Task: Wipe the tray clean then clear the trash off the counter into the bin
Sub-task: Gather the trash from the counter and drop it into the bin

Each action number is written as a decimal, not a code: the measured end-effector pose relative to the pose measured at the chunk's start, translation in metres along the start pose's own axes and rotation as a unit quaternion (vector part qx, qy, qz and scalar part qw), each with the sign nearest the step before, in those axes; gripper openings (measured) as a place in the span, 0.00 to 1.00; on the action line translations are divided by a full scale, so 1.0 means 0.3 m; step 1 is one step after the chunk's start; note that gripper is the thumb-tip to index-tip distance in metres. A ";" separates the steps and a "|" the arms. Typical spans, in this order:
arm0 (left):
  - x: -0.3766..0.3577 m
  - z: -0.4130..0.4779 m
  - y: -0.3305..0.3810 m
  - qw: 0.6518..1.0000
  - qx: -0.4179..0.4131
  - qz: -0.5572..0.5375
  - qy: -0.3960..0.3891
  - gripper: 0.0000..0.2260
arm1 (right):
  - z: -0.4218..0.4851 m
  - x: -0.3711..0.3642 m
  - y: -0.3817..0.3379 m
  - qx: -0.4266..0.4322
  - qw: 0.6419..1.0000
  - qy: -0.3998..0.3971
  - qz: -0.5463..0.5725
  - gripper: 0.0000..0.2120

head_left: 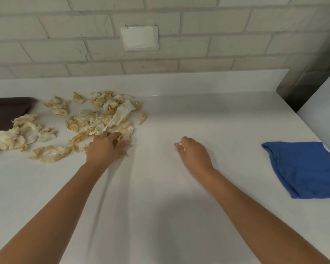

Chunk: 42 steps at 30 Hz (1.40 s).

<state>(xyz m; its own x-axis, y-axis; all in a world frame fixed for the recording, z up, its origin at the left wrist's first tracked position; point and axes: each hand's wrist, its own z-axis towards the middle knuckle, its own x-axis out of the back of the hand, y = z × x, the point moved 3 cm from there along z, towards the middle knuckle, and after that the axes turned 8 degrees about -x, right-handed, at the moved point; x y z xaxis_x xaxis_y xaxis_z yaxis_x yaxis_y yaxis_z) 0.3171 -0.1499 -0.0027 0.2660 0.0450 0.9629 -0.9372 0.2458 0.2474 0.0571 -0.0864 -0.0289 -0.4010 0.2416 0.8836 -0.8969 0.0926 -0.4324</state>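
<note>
Left hand [107, 147] lies palm down at the near right edge of the trash pile [95, 119]. Its fingers are spread and nearly straight, pressing on the scraps under them; it grips nothing that I can see. Right hand [194, 152] sits apart from the pile on bare counter [160, 206], knuckles up, fingers curled under toward the palm. Pale specks show at its fingertips [179, 145]. Cannot tell whether they are a small scrap or only nails, so cannot tell if this hand holds anything. Both forearms are bare and reach in from the near edge.

Trash pile: many crumpled, yellow-stained paper scraps, loosely scattered over the left part of the counter. 1 larger, whiter sheet [122, 113] lies on top near the pile's right side, just beyond the left hand. The leftmost scraps overlap the tray.

Tray [6, 111]: dark brown, at the left edge of view, cut off by the frame. Only 1 corner and part of its surface show. A crumpled wad [2, 139] lies across its near edge, partly on the tray, partly on the counter.

Blue cloth [309, 172]: folded, flat on the counter at far right, well apart from both hands, partly cut off by the frame.

Behind: pale brick-pattern wall [217, 44] with 1 white square cover plate [139, 38] above the pile.
</note>
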 end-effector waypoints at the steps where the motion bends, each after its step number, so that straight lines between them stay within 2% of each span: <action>1: 0.015 0.009 -0.010 0.999 -0.006 -0.016 0.031 0.21 | 0.070 0.012 0.004 -0.025 0.999 0.000 0.037 0.14; 4: 0.046 0.046 -0.042 0.994 -0.030 -0.001 0.108 0.20 | 0.284 0.034 0.015 -0.051 0.994 0.042 0.091 0.14; 7: 0.042 0.086 -0.082 0.992 -0.032 0.012 0.122 0.24 | 0.485 0.003 0.025 -0.070 0.993 0.027 0.090 0.14; 12: 0.030 0.135 -0.133 0.996 -0.014 -0.014 0.082 0.35 | 0.671 -0.082 0.068 -0.097 0.995 0.000 -0.008 0.17; 15: -0.002 0.141 -0.153 1.000 -0.002 0.003 0.025 0.39 | 0.669 -0.136 0.068 -0.054 0.997 -0.003 -0.055 0.16; 17: -0.038 0.140 -0.159 1.000 -0.009 0.023 0.005 0.38 | 0.649 -0.158 0.030 -0.011 0.998 -0.007 -0.068 0.16; 19: -0.061 0.139 -0.154 0.999 -0.019 0.029 0.020 0.31 | 0.622 -0.175 -0.017 0.023 0.996 -0.009 -0.091 0.17; 23: -0.035 0.119 -0.125 0.989 -0.041 0.038 0.138 0.10 | 0.542 -0.210 -0.097 0.057 0.994 -0.023 -0.087 0.16; 25: -0.009 0.098 -0.102 0.986 -0.050 -0.004 0.159 0.14 | 0.513 -0.207 -0.129 0.044 0.999 -0.023 -0.023 0.15; 28: -0.022 0.071 -0.059 0.991 -0.105 -0.008 0.087 0.23 | 0.501 -0.195 -0.190 0.014 0.998 -0.012 0.066 0.15; 31: -0.067 0.067 -0.050 0.989 -0.140 0.041 0.034 0.23 | 0.517 -0.219 -0.278 0.008 0.992 -0.090 0.092 0.21; 33: -0.062 0.082 -0.076 0.991 -0.119 -0.004 0.055 0.17 | 0.526 -0.256 -0.319 0.010 0.989 -0.143 0.046 0.26; 36: -0.003 0.084 -0.118 0.981 -0.053 -0.147 0.118 0.14 | 0.519 -0.294 -0.331 0.011 0.992 -0.127 -0.019 0.22; 39: 0.101 0.093 -0.143 0.930 0.037 -0.337 0.144 0.11 | 0.500 -0.304 -0.320 0.012 0.997 -0.074 -0.033 0.19; 42: 0.190 0.115 -0.194 0.881 0.108 -0.432 0.161 0.08 | 0.487 -0.296 -0.316 0.012 0.999 -0.035 0.023 0.16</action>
<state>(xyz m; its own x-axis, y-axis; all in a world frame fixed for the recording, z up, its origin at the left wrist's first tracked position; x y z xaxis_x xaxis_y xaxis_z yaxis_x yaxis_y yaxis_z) 0.3789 -0.1951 0.0414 0.9184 0.2116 0.3343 -0.3662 0.1349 0.9207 0.1504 -0.2578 -0.0401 -0.4532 0.1765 0.8738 -0.8812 0.0596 -0.4691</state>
